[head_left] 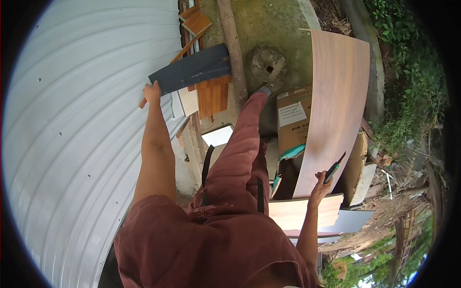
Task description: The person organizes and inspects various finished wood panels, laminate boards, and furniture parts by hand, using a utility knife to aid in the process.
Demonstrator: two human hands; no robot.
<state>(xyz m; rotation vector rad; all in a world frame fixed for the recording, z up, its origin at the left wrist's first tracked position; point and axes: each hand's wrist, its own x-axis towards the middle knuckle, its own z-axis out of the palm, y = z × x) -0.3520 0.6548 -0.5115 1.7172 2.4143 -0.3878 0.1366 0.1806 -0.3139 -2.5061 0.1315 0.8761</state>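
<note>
My left hand (152, 91) grips the near end of a dark grey board (192, 68), its fingers closed over the edge. The board slants away across stacked wood offcuts, its far end by a long wooden pole. A utility knife (331, 172) with a black and green handle is in my closed right hand (319, 188), its dark blade pointing up and away. Behind that hand stands a long, curved wood-grain panel (336, 105). It leans over a cardboard box (294, 122) with printed lettering and a white label.
Corrugated metal sheeting (81, 120) fills the left side. Brown wood pieces (213, 102) lie below the grey board. The pole (233, 48) crosses mossy concrete beside a round stone (269, 66) with a square hole. More panels (307, 211) lie low at right, near green plants (408, 86).
</note>
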